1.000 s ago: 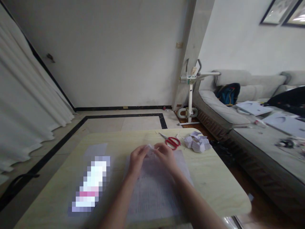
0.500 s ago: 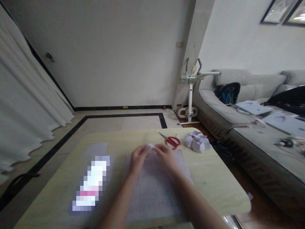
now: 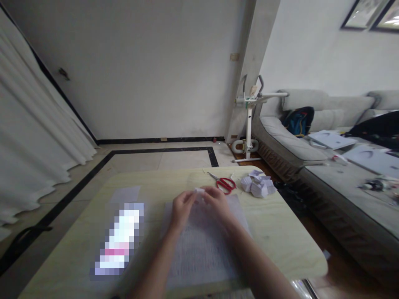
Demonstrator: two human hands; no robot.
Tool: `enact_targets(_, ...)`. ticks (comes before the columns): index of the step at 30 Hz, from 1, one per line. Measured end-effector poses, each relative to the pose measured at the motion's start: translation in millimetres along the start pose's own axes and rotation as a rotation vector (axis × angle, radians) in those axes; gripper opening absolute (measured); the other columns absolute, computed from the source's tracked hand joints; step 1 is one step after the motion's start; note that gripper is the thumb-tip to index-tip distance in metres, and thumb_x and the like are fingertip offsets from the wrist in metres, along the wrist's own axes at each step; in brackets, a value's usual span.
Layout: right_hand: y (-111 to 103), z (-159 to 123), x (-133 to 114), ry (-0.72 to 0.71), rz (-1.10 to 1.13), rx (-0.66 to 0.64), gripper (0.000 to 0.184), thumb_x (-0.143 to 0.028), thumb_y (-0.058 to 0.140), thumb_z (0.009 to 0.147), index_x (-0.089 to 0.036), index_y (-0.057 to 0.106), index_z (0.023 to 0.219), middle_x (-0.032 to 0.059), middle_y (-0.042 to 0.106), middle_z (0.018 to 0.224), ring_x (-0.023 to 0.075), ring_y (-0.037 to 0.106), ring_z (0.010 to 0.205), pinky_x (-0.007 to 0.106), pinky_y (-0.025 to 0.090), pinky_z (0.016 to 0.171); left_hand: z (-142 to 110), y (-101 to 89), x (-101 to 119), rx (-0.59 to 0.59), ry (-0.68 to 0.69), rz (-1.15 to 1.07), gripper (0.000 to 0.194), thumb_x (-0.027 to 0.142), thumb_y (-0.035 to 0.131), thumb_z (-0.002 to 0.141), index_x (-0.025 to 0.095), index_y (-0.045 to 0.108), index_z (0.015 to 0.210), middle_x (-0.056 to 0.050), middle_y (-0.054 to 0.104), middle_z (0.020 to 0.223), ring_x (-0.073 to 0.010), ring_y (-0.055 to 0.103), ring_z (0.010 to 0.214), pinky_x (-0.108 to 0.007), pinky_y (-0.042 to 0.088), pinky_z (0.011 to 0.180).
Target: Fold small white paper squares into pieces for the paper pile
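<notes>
Between the fingertips of my left hand [image 3: 182, 207] and my right hand [image 3: 215, 202] is a small folded piece of white paper [image 3: 199, 190]. Both hands are closed in a pinch on it, just above the far part of a large printed sheet [image 3: 202, 261] lying on the table. My fingers hide much of the small piece, so its full shape does not show. Right of my right hand lies a pair of scissors with red handles [image 3: 227, 185], blades pointing away to the left. Beyond them sits a cluster of folded white paper pieces [image 3: 258, 185].
The pale wooden table [image 3: 280, 236] has rounded corners. On its left lie a pixelated bright phone-like object [image 3: 121, 236] and a small white paper [image 3: 126, 194]. A grey sofa [image 3: 311, 153] with a backpack [image 3: 299, 121] stands at right, beside white exercise equipment [image 3: 248, 124].
The small paper's top looks flatter and less pointed than before, with the fingers shifted slightly around it. Both hands stay in nearly the same place.
</notes>
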State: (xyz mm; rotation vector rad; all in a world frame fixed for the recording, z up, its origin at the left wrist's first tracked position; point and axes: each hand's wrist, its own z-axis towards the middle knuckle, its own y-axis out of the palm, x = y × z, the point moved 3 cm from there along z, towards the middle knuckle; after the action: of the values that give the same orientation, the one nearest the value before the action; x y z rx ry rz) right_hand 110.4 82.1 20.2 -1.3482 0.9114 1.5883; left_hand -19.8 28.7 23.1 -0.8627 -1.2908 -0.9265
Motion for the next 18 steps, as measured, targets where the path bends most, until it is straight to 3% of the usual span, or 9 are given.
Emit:
enact_targets(3,0.9,-1.2,-3.9,0.009,-0.005,-0.042,0.019,-0.035,0.064,0.076,-0.02,0.069,0.087,0.003,0.066,0.078,0.016,0.057,0.066,0.026,0.044,0.06,-0.1,1.4,-0.8,-0.056,-0.003,-0.011,0.031,0.041,0.064,0.075,0.012,0.071,0.085,-0.005,0.068,0.067,-0.0151,0.061,0.059,-0.023,0.045,0.057)
enact_targets(14,-1.4,-1.2,-3.0,0.019,-0.019,-0.008,0.019,-0.034,0.064,0.075,-0.016,0.067,0.069,0.0017,0.063,0.067,0.0149,0.056,0.064,0.025,0.043,0.061,-1.1,6.0,-2.5,-0.197,0.004,0.018,0.034,0.043,0.059,0.079,0.012,0.072,0.087,-0.007,0.071,0.08,-0.0189,0.062,0.071,-0.024,0.046,0.063)
enact_targets(18,-4.9,1.3,1.1,0.03,-0.025,0.016,0.019,-0.036,0.064,0.074,-0.017,0.068,0.078,0.0026,0.064,0.072,0.0152,0.056,0.065,0.025,0.043,0.06,0.2,2.7,-4.8,-0.14,0.042,0.043,0.034,0.042,0.055,0.083,0.012,0.07,0.087,-0.005,0.07,0.074,-0.0169,0.062,0.066,-0.022,0.046,0.059)
